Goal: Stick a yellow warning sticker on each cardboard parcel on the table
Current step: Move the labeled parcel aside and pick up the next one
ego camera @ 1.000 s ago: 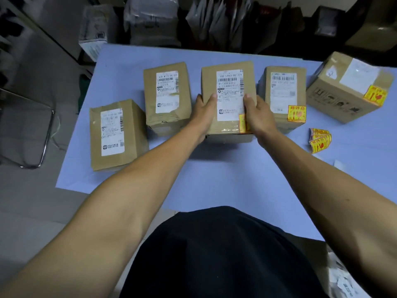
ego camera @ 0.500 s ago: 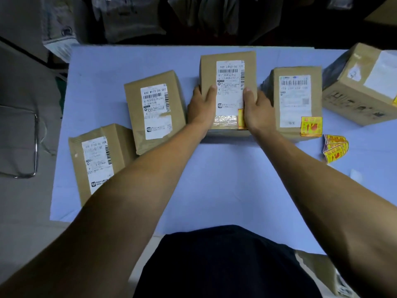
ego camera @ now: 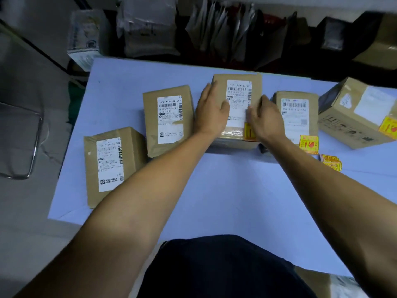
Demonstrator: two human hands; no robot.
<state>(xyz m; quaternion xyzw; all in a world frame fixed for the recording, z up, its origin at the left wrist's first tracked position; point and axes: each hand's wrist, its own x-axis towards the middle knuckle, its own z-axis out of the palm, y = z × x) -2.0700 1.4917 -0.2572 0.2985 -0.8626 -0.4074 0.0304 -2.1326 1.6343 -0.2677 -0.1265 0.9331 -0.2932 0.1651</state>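
Head view: five cardboard parcels sit in a rough row on the pale blue desk [ego camera: 236, 201]. Left hand [ego camera: 211, 110] lies flat on the top-left of the middle parcel [ego camera: 237, 82], fingers straight and pointing away from the person. Right hand [ego camera: 265, 119] rests on the same parcel's right side, fingers relaxed, gripping nothing. The two hands are apart, with the white shipping label [ego camera: 238, 97] between them. A yellow warning sticker [ego camera: 249, 132] sits on that parcel's near right corner, partly hidden by the right hand. Next parcel to the right [ego camera: 296, 117] carries a sticker [ego camera: 309, 144] at its near corner; far-right parcel [ego camera: 356, 112] has one too [ego camera: 387, 126]. The two left parcels [ego camera: 169, 119] [ego camera: 111, 164] show labels only. Loose sticker stack [ego camera: 330, 162] lies on the desk, right of the right forearm.
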